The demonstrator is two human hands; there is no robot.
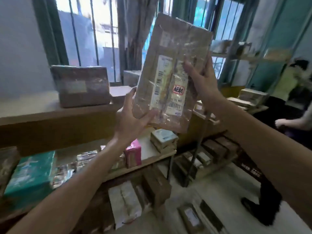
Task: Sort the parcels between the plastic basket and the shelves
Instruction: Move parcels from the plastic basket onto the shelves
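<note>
In a parcel storeroom lined with wooden shelves [33, 114], a teal box [30, 173] lies on a lower board at far left. A taped brown carton [81, 86] sits on the top board before a barred window [94, 31].

At centre the left hand [133, 117] grips the lower left corner of a flat brown parcel [170, 48]. Its thumb is pressed across the front face and its fingers are curled round the left edge. The parcel is held up in the air above the shelves, upright and tilted slightly to the right. Its white shipping label [162, 85] and a red-printed sticker [178, 89] face the camera under clear tape.

The right hand [200, 78] clasps the parcel's right edge about halfway up, thumb on the front and fingers wrapped behind. Below the parcel, a pink box [133, 155] and a small stack of pale boxes [163, 139] rest on a lower shelf.

At far right a second person [287, 80] in a yellow-green top bends beside another rack of packages, blurred.
</note>
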